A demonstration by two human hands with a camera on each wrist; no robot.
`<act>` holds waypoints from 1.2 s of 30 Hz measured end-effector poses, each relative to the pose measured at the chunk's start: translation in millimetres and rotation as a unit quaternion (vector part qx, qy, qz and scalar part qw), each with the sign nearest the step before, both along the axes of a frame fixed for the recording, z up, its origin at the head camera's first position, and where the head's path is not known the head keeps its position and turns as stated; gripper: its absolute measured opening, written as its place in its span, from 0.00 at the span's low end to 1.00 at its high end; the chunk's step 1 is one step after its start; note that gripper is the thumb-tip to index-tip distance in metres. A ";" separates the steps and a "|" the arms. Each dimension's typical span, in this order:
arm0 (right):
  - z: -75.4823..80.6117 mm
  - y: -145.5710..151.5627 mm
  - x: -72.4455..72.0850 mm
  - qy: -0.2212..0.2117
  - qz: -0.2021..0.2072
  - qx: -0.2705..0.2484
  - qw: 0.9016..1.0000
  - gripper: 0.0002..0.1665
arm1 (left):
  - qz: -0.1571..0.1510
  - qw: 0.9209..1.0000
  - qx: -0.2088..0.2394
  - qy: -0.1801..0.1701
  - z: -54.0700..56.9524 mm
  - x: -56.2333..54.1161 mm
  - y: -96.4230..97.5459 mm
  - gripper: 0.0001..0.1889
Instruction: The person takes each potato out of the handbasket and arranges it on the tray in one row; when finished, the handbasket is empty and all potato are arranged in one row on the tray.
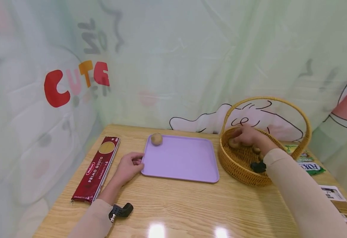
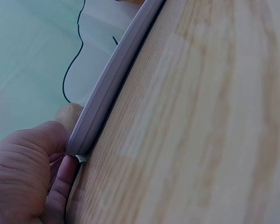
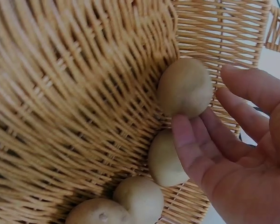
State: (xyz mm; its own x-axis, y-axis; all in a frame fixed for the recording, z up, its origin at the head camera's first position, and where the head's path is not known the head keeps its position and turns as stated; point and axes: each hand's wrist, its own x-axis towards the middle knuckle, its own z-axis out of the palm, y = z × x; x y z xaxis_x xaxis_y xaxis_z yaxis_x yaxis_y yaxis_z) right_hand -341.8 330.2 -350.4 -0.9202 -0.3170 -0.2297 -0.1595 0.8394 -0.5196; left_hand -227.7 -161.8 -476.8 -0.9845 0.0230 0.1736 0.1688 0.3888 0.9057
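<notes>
"Lilac, a rectangular tray (image 1: 182, 158) with rounded corners, lies flat on the pale wood-grained table (image 1: 176, 205). Is anyone touching it?"

"Yes, the left hand (image 1: 130, 165) pinches its left edge. The left wrist view shows the thumb on the upper side of the rim and a finger bent below it, so that hand is nearly closed."

"And what sits on the tray?"

"One round, light-brown potato (image 1: 156, 139), near the far left corner."

"Where's the right hand (image 3: 242, 158)?"

"Down inside the honey-coloured woven wicker basket (image 1: 244, 177), which has a tall arched handle and stands just right of the tray. Its fingers are partly spread and slightly bent beside a smooth, tan, rounded potato (image 3: 185, 86). A fingertip meets the lower side, while the thumb stands apart; I can't tell whether any weight is borne."

"Any more in there?"

"Three more tan potatoes (image 3: 140, 198) run along the basket's inner wall, below that one in the right wrist view."

"What else is about?"

"Left of the left hand, a long dark-red spaghetti packet (image 1: 97, 172). Beyond the right forearm, a shiny green packet (image 1: 312, 168), partly hidden. Behind everything hangs a pale green printed curtain (image 1: 167, 66) lettered CUTE."
</notes>
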 end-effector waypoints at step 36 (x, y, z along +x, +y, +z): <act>18.5 -2.3 20.8 -0.023 0.007 -0.029 0.999 0.26 | 0.003 1.000 0.000 0.003 -3.5 0.2 0.9 0.21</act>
State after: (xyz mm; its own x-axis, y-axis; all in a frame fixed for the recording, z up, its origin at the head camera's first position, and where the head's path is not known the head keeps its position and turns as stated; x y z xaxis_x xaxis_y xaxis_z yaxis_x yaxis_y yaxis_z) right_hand -321.0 327.9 -331.9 -0.9046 -0.3441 -0.2516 -0.1463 0.8050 -0.5750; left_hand -227.5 -160.8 -480.2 -0.9835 0.0170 0.1799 0.1723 0.3895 0.9048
